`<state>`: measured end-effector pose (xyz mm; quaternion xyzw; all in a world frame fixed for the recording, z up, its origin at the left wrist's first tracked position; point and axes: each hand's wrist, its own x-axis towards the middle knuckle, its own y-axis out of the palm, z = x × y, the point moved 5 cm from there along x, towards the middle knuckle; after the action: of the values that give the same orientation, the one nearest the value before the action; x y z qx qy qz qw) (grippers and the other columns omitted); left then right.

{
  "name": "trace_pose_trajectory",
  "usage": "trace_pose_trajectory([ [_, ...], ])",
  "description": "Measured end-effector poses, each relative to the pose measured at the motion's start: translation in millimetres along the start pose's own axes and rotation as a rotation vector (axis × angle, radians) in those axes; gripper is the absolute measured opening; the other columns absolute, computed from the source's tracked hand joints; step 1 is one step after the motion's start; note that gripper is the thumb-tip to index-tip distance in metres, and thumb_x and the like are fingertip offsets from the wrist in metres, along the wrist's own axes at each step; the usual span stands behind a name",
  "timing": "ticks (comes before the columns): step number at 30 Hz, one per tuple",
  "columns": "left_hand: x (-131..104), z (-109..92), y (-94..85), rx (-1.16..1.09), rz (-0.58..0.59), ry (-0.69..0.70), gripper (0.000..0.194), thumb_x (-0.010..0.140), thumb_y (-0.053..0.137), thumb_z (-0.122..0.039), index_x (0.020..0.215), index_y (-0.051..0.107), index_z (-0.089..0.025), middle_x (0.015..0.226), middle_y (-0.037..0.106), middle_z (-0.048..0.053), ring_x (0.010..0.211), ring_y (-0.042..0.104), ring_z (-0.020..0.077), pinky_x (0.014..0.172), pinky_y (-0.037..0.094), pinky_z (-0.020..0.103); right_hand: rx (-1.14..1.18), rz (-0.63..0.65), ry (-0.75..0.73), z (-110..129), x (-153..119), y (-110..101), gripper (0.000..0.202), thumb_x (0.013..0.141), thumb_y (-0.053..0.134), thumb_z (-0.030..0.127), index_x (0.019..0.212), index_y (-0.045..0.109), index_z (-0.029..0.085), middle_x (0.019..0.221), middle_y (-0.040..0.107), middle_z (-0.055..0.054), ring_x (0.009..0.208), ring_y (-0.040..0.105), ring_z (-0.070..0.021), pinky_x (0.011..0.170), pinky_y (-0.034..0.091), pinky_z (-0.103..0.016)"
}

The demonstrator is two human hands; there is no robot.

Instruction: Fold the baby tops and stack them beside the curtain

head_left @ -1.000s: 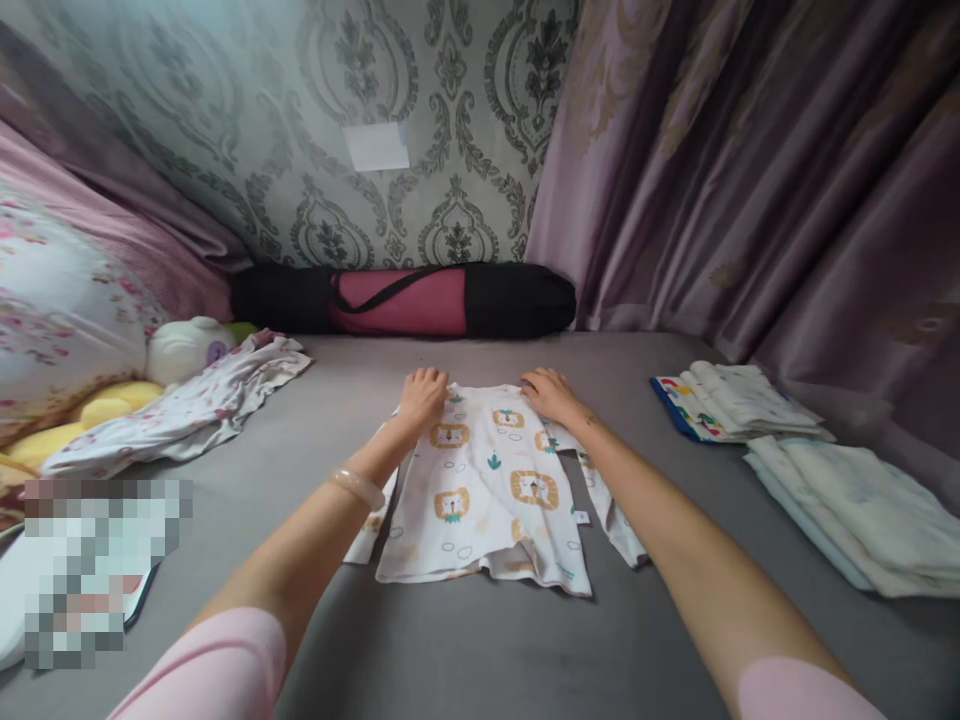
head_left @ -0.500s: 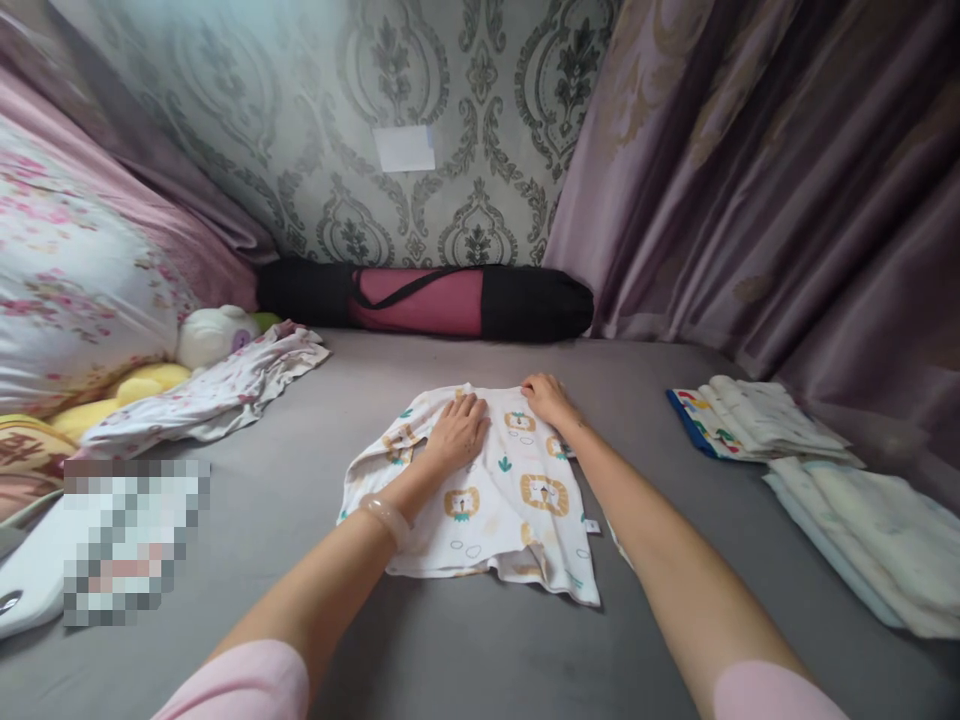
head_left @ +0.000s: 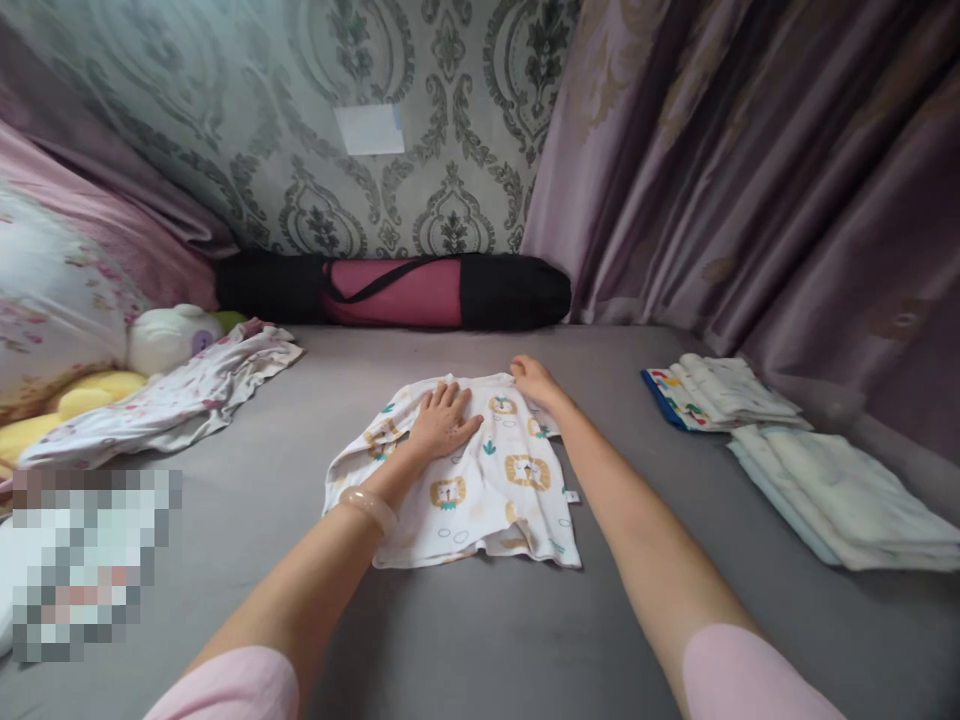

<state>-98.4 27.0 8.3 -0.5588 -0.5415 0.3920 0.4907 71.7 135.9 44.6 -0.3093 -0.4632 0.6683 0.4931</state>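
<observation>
A small white shirt (head_left: 465, 520) printed with orange lion faces and green leaves lies spread in front of me, its lower edge slightly rumpled. My left hand (head_left: 441, 420) rests flat on the upper part of it, fingers spread, a pale bangle on the wrist. At the shirt's upper right corner, my right hand (head_left: 534, 380) is closed, its fingers curled together at the edge of the cloth. Its fingertips are partly hidden by the hand itself.
The shirt lies on a grey sheet (head_left: 465, 650). Folded clothes (head_left: 847, 495) and another folded stack (head_left: 727, 395) sit at right. A black and maroon long bag (head_left: 394, 290) lies along the wall. At left are a crumpled patterned cloth (head_left: 172, 400) and plush toys (head_left: 161, 340).
My right hand's fingers have curled in more at the shirt's upper right corner. My left hand stays on the cloth, its thumb now spread wider. The whole view has shifted slightly.
</observation>
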Motion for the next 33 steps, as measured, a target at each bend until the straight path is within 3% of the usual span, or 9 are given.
trace_pose_trajectory([
  [4, 2.7, 4.2, 2.6, -0.025, 0.055, 0.002, 0.065, 0.092, 0.036, -0.059, 0.144, 0.037, -0.021, 0.155, 0.031, 0.016, 0.145, 0.02, 0.0351, 0.114, 0.018, 0.053, 0.225, 0.033, 0.234, -54.4, -28.3, -34.2, 0.035, 0.097, 0.041, 0.036, 0.101, 0.068, 0.015, 0.094, 0.072, -0.009, 0.087, 0.065, -0.0178, 0.072, 0.049, -0.023],
  [9, 5.2, 4.3, -0.9, -0.031, 0.12, -0.015, 0.067, 0.091, 0.036, -0.059, 0.145, 0.035, -0.02, 0.155, 0.028, 0.017, 0.145, 0.019, 0.0355, 0.113, 0.019, 0.052, 0.32, 0.177, 0.463, -108.7, -92.9, -50.7, 0.03, 0.088, 0.06, 0.042, 0.084, 0.067, 0.013, 0.059, 0.065, -0.004, 0.052, 0.06, -0.0109, 0.052, 0.049, -0.02],
  [12, 10.6, 1.8, -7.2, -0.007, 0.199, -0.038, 0.067, 0.089, 0.039, -0.058, 0.143, 0.037, -0.019, 0.155, 0.029, 0.018, 0.144, 0.023, 0.0356, 0.111, 0.024, 0.051, 0.319, 0.299, 0.529, -118.7, -122.3, -51.2, 0.034, 0.079, 0.072, 0.046, 0.075, 0.064, 0.013, 0.05, 0.058, -0.001, 0.043, 0.055, -0.0097, 0.046, 0.049, -0.021],
  [15, 18.7, -6.6, -15.2, 0.046, 0.252, -0.067, 0.061, 0.085, 0.049, -0.051, 0.135, 0.047, -0.017, 0.147, 0.04, 0.02, 0.135, 0.037, 0.0383, 0.107, 0.031, 0.052, 0.272, 0.443, 0.513, -115.9, -136.2, -49.5, 0.034, 0.07, 0.08, 0.04, 0.067, 0.061, 0.013, 0.048, 0.057, 0.0, 0.042, 0.054, -0.0094, 0.046, 0.049, -0.021],
  [18, 30.3, -27.9, -23.5, 0.069, 0.153, -0.023, 0.049, 0.084, 0.053, -0.034, 0.13, 0.052, -0.019, 0.14, 0.048, 0.017, 0.128, 0.045, 0.0359, 0.104, 0.035, 0.052, 0.166, 0.566, 0.415, -109.5, -138.6, -47.0, 0.027, 0.067, 0.081, 0.028, 0.06, 0.059, 0.014, 0.048, 0.058, 0.0, 0.042, 0.053, -0.0084, 0.047, 0.046, -0.02],
  [21, 44.7, -61.6, -22.4, -0.034, 0.019, 0.131, 0.04, 0.086, 0.047, -0.02, 0.125, 0.057, -0.019, 0.131, 0.057, 0.013, 0.12, 0.054, 0.0289, 0.102, 0.041, 0.045, 0.096, 0.593, 0.328, -108.4, -137.0, -46.1, 0.019, 0.064, 0.077, 0.021, 0.059, 0.06, 0.015, 0.045, 0.054, 0.004, 0.043, 0.049, -0.0073, 0.047, 0.041, -0.018],
  [24, 59.8, -94.1, -8.4, -0.153, -0.001, 0.283, 0.038, 0.082, 0.043, -0.01, 0.114, 0.064, -0.017, 0.119, 0.065, 0.011, 0.113, 0.059, 0.023, 0.1, 0.045, 0.037, 0.134, 0.552, 0.26, -110.8, -136.2, -48.5, 0.011, 0.063, 0.073, 0.019, 0.064, 0.063, 0.017, 0.045, 0.049, 0.006, 0.044, 0.045, -0.007, 0.045, 0.035, -0.018],
  [27, 71.8, -112.1, 7.0, -0.197, -0.041, 0.31, 0.04, 0.08, 0.041, -0.004, 0.11, 0.065, -0.015, 0.114, 0.067, 0.011, 0.11, 0.061, 0.0215, 0.1, 0.045, 0.035, 0.248, 0.433, 0.237, -117.6, -134.9, -56.3, 0.006, 0.069, 0.067, 0.02, 0.071, 0.063, 0.017, 0.051, 0.052, 0.006, 0.046, 0.045, -0.007, 0.045, 0.032, -0.018],
  [33, 70.3, -118.2, 29.0, -0.228, -0.142, 0.295, 0.035, 0.093, 0.037, -0.017, 0.12, 0.057, -0.011, 0.121, 0.062, 0.015, 0.116, 0.056, 0.0222, 0.104, 0.042, 0.038, 0.284, -0.144, 0.323, -161.8, -126.1, -88.0, 0.022, 0.08, 0.06, 0.033, 0.093, 0.065, 0.017, 0.074, 0.067, -0.001, 0.065, 0.059, -0.0135, 0.054, 0.039, -0.02],
])
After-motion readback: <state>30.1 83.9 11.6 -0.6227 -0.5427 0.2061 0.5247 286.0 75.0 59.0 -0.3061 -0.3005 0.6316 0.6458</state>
